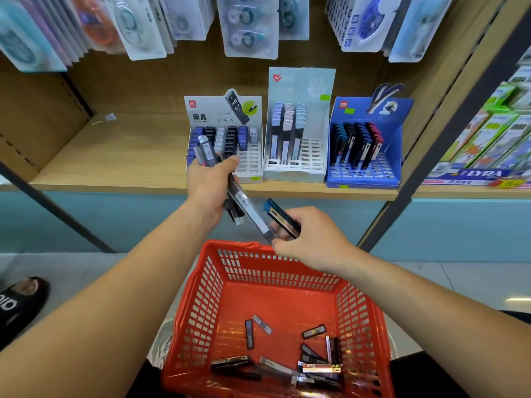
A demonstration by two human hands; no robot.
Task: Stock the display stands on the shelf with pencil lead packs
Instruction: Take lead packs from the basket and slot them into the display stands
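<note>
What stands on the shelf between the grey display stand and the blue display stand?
In the head view, a tall white display stand with pastel lead packs stands between them.

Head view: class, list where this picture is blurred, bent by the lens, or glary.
Head view: the hanging packs at the top and the boxes at the right edge are blurred. Head view: the lens bows the shelf and slants its uprights. Head view: the light is even and soft, with one small glare on the floor. Head view: the stands and basket are fairly sharp.
</note>
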